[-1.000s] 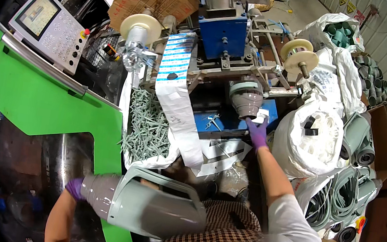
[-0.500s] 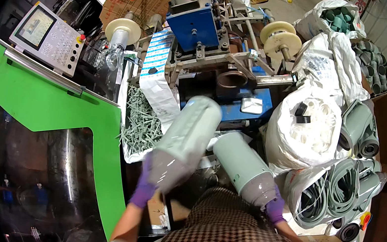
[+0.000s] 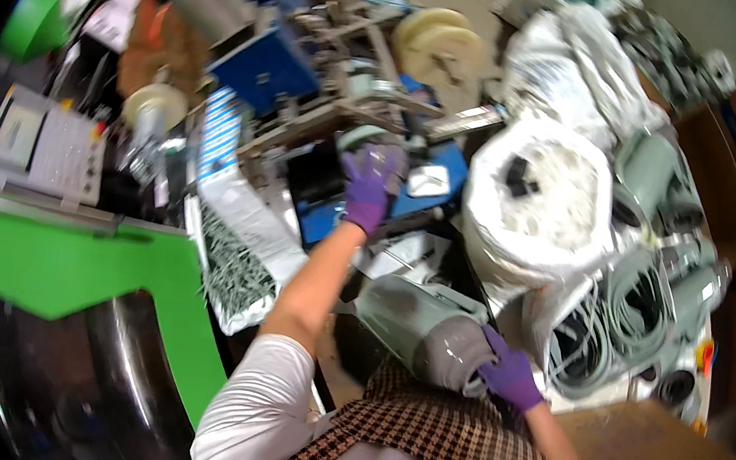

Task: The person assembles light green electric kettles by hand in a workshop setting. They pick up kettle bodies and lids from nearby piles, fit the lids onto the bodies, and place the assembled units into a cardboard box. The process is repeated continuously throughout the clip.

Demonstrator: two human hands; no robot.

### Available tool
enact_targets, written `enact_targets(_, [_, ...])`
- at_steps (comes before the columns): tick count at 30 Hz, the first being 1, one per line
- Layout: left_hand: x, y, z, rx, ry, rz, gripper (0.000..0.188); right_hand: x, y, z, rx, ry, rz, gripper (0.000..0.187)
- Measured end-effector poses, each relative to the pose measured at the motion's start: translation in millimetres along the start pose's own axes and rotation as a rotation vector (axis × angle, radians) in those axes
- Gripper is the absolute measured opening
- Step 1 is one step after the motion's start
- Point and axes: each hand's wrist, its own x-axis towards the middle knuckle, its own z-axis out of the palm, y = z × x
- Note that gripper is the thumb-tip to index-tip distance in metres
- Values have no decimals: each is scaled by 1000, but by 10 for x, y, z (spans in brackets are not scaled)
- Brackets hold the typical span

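Observation:
My left hand [image 3: 368,190], in a purple glove, reaches forward to the machine [image 3: 263,72]. Its fingers close round the greyish narrow end of a grey-green plastic cylinder [image 3: 365,137], whose body is mostly hidden at the machine's round holder. Nearer my waist, my right hand [image 3: 510,373], gloved likewise, grips the narrow neck of a second grey-green cylinder [image 3: 402,319]. That one lies tilted, its wide end toward the upper left and its smoky neck in my fingers. The picture is blurred by motion.
Left of the machine lies a tray of small grey-green pieces [image 3: 234,267]. A white sack of white rings [image 3: 553,201] stands to the right, with coiled grey-green strips [image 3: 632,308] beside it. A green machine [image 3: 96,266] with a control panel [image 3: 48,144] fills the left.
My left hand has carried its cylinder forward, from above the tray to the machine. My right hand keeps its cylinder near my waist, now lying flatter. The view has shifted right.

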Motion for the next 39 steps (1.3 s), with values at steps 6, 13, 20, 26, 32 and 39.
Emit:
enact_targets(6, [489, 415, -590, 242, -608, -114, 76, 247, -557, -603, 292, -108, 169, 60])
enact_targets(13, [169, 2222, -2365, -864, -684, 865, 68, 36, -879, -1209, 262, -83, 26, 55])
enact_targets(20, [-49, 2281, -2882, -696, -631, 1073, 43, -463, -762, -1247, 728, -84, -130, 47])
enact_targets(26, [30, 1295, -3106, -968, -145, 314, 45, -890, 1002, -1998, -699, 796, 29, 48])
enact_targets(32, [705, 1003, -3397, -1539, -270, -314, 40, -1148, 2204, -2357, -1070, 559, -85, 37])
enact_targets(39, [762, 1355, -2234, -846, -191, 355, 27, -1381, 1534, -3103, 411, 813, 40, 35])
